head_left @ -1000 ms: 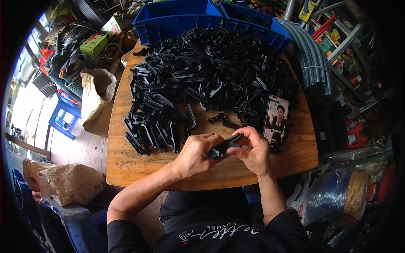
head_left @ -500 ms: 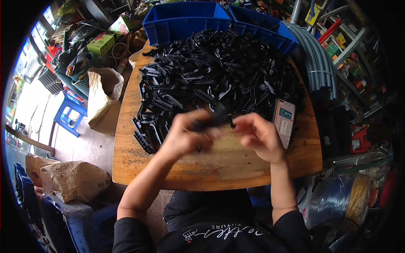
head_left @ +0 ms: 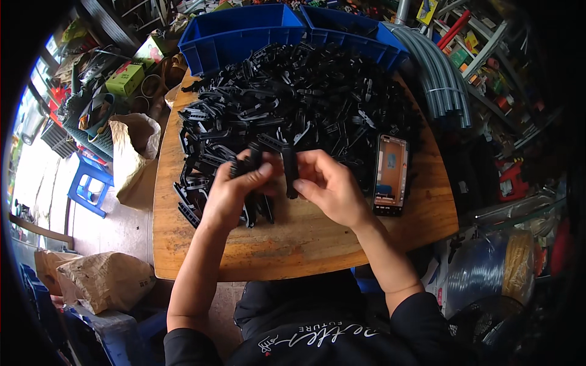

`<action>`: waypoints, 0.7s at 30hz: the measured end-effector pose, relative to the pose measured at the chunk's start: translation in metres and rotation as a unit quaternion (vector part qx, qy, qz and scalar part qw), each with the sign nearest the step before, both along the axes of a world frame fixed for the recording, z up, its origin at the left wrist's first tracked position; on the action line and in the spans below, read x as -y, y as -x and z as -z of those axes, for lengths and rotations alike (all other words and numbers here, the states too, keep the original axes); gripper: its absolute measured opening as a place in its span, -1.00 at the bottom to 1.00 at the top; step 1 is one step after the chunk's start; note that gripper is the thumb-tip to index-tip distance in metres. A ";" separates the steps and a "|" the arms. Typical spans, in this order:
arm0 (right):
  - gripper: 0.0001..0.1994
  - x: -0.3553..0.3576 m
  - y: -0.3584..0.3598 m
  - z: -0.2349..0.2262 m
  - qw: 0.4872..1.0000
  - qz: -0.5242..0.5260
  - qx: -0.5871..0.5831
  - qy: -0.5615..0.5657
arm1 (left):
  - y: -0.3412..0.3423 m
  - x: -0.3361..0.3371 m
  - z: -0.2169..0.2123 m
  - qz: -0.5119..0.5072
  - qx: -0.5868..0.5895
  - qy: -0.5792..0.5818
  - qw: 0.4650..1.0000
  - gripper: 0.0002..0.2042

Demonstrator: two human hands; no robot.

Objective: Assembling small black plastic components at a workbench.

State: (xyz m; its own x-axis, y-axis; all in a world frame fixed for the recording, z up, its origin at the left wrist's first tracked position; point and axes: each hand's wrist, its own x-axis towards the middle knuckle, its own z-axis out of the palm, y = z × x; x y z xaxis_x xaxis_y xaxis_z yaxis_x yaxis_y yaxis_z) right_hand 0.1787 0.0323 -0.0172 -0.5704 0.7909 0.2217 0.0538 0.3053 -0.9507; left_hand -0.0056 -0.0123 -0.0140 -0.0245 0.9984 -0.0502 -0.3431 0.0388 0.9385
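Observation:
A big heap of black, narrow plastic parts covers most of the wooden table. Over its near edge, my left hand is closed around a dark plastic part, partly hidden by the fingers and a little blurred. My right hand pinches a longer black plastic strip between thumb and fingers, holding it roughly upright just right of the left hand. A few more black parts lie beneath and beside my left hand.
Two blue plastic bins stand at the table's far edge. A phone with a lit screen leans against the heap at right. Paper bags and a blue stool are at left; coiled grey pipes hang at right.
My right hand, half a second ago loosely curled near a small dark bit, now grips a black strip and is closer to the left hand. The whole view has shifted, and the phone's screen differs.

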 end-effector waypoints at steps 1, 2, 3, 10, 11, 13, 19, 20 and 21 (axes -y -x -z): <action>-0.75 0.009 -0.002 -0.002 0.998 0.016 -0.060 -0.014 | -0.002 0.002 0.000 0.059 -0.047 0.051 0.996 -0.73; -0.75 0.017 -0.003 -0.001 0.998 0.017 -0.060 -0.013 | -0.005 0.006 0.000 0.119 -0.094 0.101 0.983 -0.74; -0.76 0.025 -0.005 0.001 0.996 0.046 -0.051 -0.053 | -0.019 0.008 0.000 0.138 -0.014 0.010 0.990 -0.72; -0.75 0.017 -0.033 0.030 0.856 0.195 0.328 -0.348 | -0.012 0.000 0.012 0.052 -0.016 0.037 0.998 -0.83; -0.78 0.018 -0.035 0.032 0.851 0.178 0.338 -0.360 | -0.014 0.001 0.008 0.060 -0.010 0.047 0.997 -0.82; -0.80 0.019 -0.037 0.033 0.845 0.161 0.349 -0.373 | -0.015 0.000 0.012 0.083 -0.008 0.057 0.995 -0.78; -0.89 0.024 -0.034 0.023 0.913 0.154 0.175 -0.334 | -0.015 -0.001 0.015 0.063 -0.030 0.052 0.996 -0.90; -0.92 0.030 -0.034 0.019 0.947 0.146 0.133 -0.252 | -0.015 -0.001 0.017 0.061 -0.029 0.053 0.996 -0.90; -0.94 0.036 -0.034 0.016 0.961 0.141 0.113 -0.209 | -0.015 -0.001 0.019 0.053 -0.024 0.064 0.996 -0.90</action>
